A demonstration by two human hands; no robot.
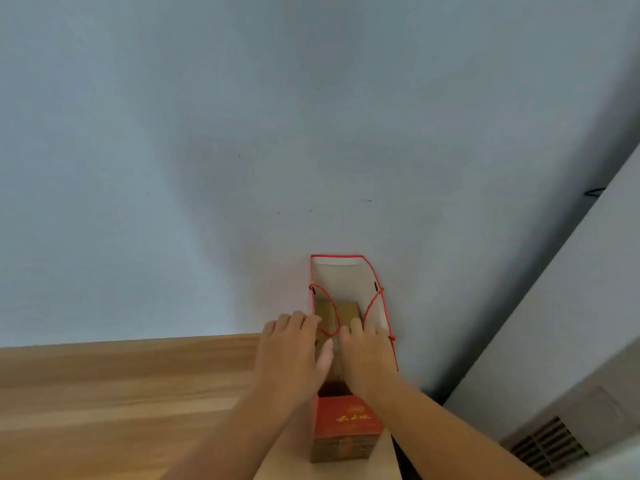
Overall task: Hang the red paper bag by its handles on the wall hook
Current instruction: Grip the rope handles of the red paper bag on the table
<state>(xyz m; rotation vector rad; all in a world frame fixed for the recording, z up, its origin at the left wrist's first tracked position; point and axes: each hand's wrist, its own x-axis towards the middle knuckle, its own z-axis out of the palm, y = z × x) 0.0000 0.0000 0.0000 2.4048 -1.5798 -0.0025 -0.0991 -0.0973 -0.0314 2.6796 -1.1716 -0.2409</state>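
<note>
Red paper bag with white lining stands open-mouthed on the wooden tabletop, against the pale grey wall. Left hand and right hand rest over the mouth, fingers loosely extended near the red cord handles; grip on cords indeterminate.

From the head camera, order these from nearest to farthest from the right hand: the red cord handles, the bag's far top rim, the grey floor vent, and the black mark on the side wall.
1. Red cord handles, at the right hand's fingertips.
2. Far top rim of the red paper bag, against the pale wall ahead.
3. Grey slatted floor vent, low right.
4. Small black mark on the side wall, upper right.
</note>
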